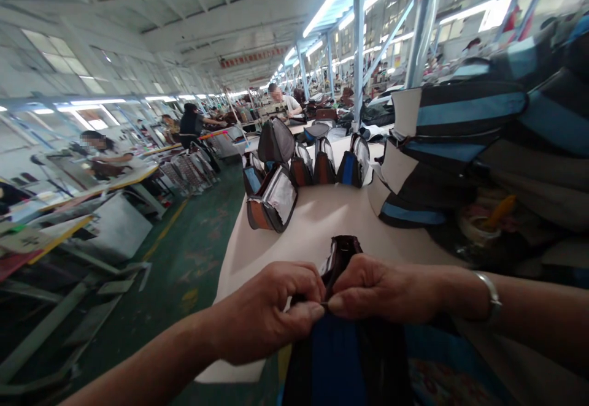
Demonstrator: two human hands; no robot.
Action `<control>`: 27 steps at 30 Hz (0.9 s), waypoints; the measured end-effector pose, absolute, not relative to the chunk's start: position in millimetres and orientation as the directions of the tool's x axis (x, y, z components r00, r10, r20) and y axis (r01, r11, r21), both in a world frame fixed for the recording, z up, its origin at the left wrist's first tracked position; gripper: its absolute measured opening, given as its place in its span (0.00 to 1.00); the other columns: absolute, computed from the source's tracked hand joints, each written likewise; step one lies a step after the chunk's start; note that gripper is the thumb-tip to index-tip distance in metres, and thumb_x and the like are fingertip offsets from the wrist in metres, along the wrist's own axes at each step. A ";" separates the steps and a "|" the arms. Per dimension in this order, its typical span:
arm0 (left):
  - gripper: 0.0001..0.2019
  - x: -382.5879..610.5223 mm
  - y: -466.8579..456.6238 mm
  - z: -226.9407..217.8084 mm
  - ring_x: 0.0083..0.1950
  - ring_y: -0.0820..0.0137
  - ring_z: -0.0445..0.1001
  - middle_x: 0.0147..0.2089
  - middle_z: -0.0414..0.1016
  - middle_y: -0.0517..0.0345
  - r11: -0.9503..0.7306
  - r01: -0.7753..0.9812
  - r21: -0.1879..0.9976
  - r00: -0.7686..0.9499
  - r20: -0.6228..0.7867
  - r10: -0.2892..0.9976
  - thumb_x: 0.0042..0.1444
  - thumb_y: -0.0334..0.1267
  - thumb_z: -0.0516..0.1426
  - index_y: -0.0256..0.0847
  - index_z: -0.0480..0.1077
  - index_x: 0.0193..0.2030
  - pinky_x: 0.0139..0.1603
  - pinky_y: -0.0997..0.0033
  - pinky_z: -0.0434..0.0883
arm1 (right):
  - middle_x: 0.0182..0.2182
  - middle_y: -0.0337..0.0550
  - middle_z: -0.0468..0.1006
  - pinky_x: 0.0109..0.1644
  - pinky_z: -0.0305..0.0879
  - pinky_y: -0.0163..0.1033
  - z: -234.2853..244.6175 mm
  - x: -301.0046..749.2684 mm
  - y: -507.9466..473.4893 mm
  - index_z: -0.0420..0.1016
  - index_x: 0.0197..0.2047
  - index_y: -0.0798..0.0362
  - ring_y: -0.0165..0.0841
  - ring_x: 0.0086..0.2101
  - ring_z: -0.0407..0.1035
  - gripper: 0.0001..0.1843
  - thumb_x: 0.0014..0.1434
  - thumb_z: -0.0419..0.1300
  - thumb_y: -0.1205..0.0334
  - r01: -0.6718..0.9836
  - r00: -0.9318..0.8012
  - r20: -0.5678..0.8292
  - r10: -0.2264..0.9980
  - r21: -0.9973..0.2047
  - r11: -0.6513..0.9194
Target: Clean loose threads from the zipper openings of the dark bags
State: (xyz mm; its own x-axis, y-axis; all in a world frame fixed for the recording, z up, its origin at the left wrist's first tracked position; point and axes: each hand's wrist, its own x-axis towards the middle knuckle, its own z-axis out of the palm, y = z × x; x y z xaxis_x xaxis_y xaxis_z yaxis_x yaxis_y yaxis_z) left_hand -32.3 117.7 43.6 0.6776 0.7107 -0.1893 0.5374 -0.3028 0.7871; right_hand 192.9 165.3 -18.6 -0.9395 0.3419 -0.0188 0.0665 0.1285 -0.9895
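Note:
In front of me stands a black bag piece with a wide blue stripe [338,357], its dark upper part rising beyond my fingers. My left hand [271,308] pinches the edge of this piece between thumb and bent forefinger. From the other side my right hand [375,289], with a silver bracelet on its wrist, pinches the same edge. Both thumb tips nearly meet, with a small dark bit of the edge between them. What lies under the fingers is hidden.
Several similar bag pieces [271,200] stand on the pale-covered table [317,222]. Stacked blue-and-black pieces [469,111] rise at the right, near a tub with a yellow-handled tool [499,213]. Left lies a green floor [184,259]; people work at benches farther off.

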 end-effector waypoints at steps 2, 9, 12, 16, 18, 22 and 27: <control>0.11 -37.5 122.0 42.0 0.38 0.71 0.65 0.37 0.67 0.57 -0.241 0.491 0.837 0.692 -0.206 0.692 0.63 0.39 0.54 0.37 0.65 0.31 0.40 0.72 0.64 | 0.26 0.35 0.63 0.31 0.54 0.31 -22.3 202.8 168.7 0.70 0.32 0.59 0.24 0.27 0.55 0.27 0.71 0.50 0.44 0.029 -0.911 0.030 0.412 -0.990 0.136; 0.25 -47.2 134.7 48.4 0.42 0.68 0.68 0.43 0.72 0.51 -0.122 0.493 0.861 0.702 -0.312 0.641 0.71 0.50 0.42 0.34 0.73 0.45 0.45 0.70 0.66 | 0.38 0.43 0.71 0.40 0.59 0.35 -35.1 226.4 165.7 0.73 0.46 0.58 0.31 0.37 0.63 0.23 0.67 0.56 0.44 0.048 -0.840 0.059 0.539 -0.982 0.183; 0.21 -39.1 135.3 54.1 0.38 0.71 0.66 0.40 0.70 0.55 -0.163 0.576 0.801 0.695 -0.375 0.613 0.70 0.50 0.47 0.36 0.73 0.45 0.41 0.73 0.65 | 0.37 0.42 0.72 0.42 0.60 0.36 -39.0 225.5 162.2 0.73 0.42 0.58 0.32 0.38 0.64 0.21 0.64 0.61 0.45 0.020 -0.850 0.128 0.512 -0.961 0.274; 0.15 -30.3 138.5 57.0 0.41 0.71 0.67 0.40 0.71 0.56 -0.313 0.609 0.728 0.739 -0.379 0.557 0.68 0.46 0.51 0.36 0.72 0.41 0.44 0.74 0.64 | 0.34 0.41 0.71 0.42 0.60 0.37 -41.8 224.0 160.6 0.74 0.39 0.58 0.31 0.36 0.64 0.18 0.64 0.61 0.48 -0.052 -0.840 0.235 0.489 -0.932 0.359; 0.16 -29.6 139.4 56.0 0.39 0.72 0.67 0.38 0.70 0.57 -0.338 0.605 0.721 0.750 -0.374 0.545 0.68 0.46 0.51 0.36 0.70 0.37 0.41 0.74 0.63 | 0.34 0.41 0.71 0.42 0.60 0.37 -41.7 225.4 161.9 0.74 0.39 0.58 0.30 0.36 0.65 0.18 0.64 0.61 0.48 -0.063 -0.836 0.261 0.484 -0.920 0.387; 0.19 -29.9 134.1 52.4 0.36 0.73 0.65 0.35 0.67 0.58 -0.376 0.584 0.719 0.765 -0.334 0.550 0.68 0.49 0.50 0.37 0.65 0.31 0.37 0.73 0.62 | 0.38 0.44 0.74 0.45 0.61 0.39 -48.4 238.3 178.6 0.75 0.41 0.57 0.33 0.38 0.68 0.22 0.60 0.64 0.44 0.023 -0.847 0.269 0.458 -0.843 0.538; 0.16 -32.1 123.7 55.2 0.38 0.74 0.65 0.37 0.66 0.59 -0.500 0.592 0.632 0.755 -0.217 0.619 0.70 0.44 0.48 0.38 0.64 0.33 0.41 0.75 0.62 | 0.37 0.44 0.76 0.49 0.61 0.42 -79.4 267.5 212.0 0.79 0.41 0.53 0.37 0.41 0.68 0.22 0.52 0.71 0.45 0.294 -0.852 0.171 0.494 -0.625 0.723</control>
State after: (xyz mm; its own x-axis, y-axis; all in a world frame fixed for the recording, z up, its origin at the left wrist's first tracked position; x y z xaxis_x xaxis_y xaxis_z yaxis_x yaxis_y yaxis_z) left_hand -32.1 123.7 55.2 0.7549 0.6190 -0.2166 0.5917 -0.5004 0.6321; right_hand 267.5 212.0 -79.4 -0.8523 0.4942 0.1714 0.2937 0.7231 -0.6252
